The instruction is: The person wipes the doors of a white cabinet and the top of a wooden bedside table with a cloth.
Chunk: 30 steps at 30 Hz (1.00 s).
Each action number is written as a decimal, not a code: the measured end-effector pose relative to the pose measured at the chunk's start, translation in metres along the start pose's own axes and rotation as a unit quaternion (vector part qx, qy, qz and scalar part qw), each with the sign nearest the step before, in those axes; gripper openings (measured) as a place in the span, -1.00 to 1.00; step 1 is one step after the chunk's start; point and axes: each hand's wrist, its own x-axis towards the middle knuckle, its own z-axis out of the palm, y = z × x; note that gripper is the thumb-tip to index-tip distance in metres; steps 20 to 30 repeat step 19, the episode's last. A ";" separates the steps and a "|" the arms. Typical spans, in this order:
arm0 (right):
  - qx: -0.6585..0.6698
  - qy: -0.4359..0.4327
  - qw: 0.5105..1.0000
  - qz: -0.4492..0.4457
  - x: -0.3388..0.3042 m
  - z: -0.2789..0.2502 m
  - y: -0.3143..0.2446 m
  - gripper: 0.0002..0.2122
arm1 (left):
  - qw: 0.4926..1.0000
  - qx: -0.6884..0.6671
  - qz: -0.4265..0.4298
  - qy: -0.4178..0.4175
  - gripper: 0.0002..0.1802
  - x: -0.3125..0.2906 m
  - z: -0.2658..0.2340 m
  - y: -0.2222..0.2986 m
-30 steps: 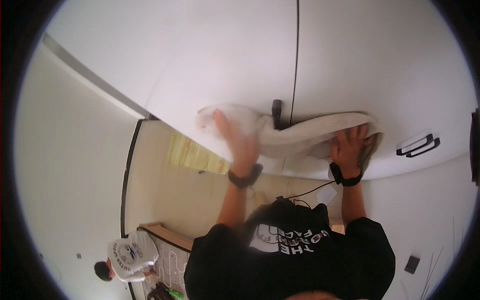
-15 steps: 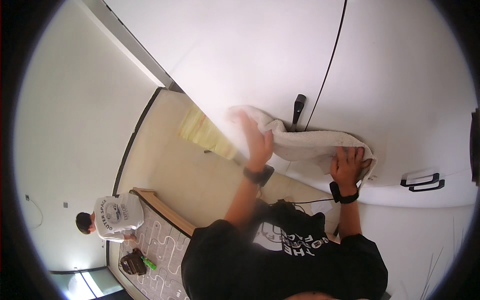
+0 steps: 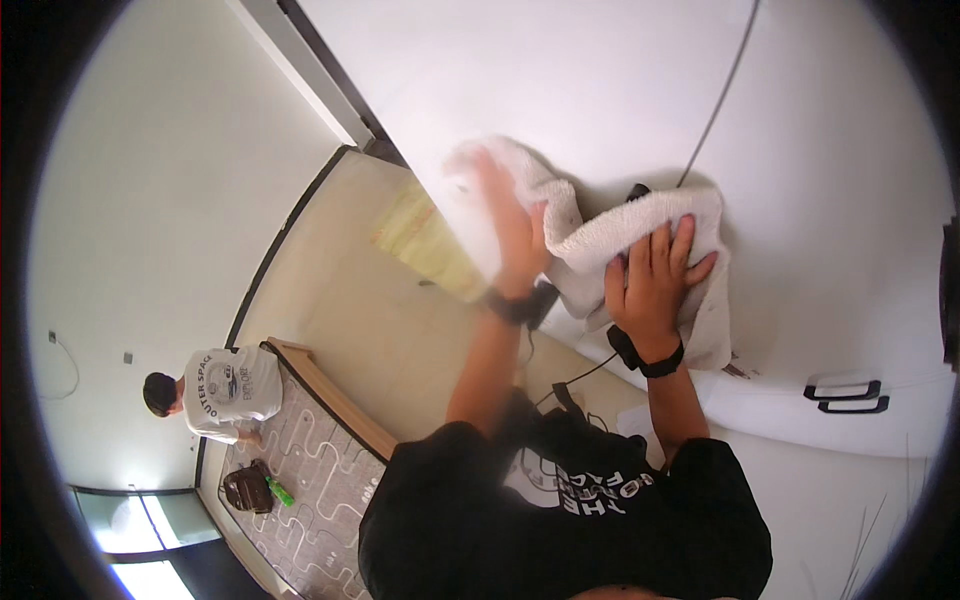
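Observation:
A thick white towel (image 3: 625, 235) lies bunched in folds against a large white panelled surface (image 3: 560, 80) with a dark seam. My left hand (image 3: 515, 225), blurred by motion, holds the towel's left end near the panel's edge. My right hand (image 3: 650, 285) is closed over the right part of the towel, pressing it to the surface with bent, slightly parted fingers. Behind the towel's upper fold, a black lever handle (image 3: 638, 191) shows only its tip; the rest is hidden. Each wrist wears a black band.
Two black pull handles (image 3: 845, 397) stick out at the right. Beyond the panel's left edge hang yellowish translucent sheets (image 3: 425, 235). At the lower left, another person in a white shirt (image 3: 235, 385) leans over a patterned mat (image 3: 310, 500) with a brown bag (image 3: 247, 488). A black cable (image 3: 585, 375) runs below the towel.
My right hand has moved up and left, bunching the towel and covering most of the lever handle. My left hand has risen slightly with its end. The whole view has shifted a little.

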 end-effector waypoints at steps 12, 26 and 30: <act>0.043 -0.095 0.994 0.037 -0.043 0.031 -0.007 -0.75 | 0.997 0.067 0.030 0.010 -0.30 -0.034 -0.003 -0.037; -0.011 0.073 0.995 0.066 0.015 0.019 -0.030 -0.72 | 0.987 0.064 0.145 0.023 -0.31 0.047 -0.030 -0.022; -0.011 0.073 0.995 0.066 0.015 0.019 -0.030 -0.72 | 0.987 0.064 0.145 0.023 -0.31 0.047 -0.030 -0.022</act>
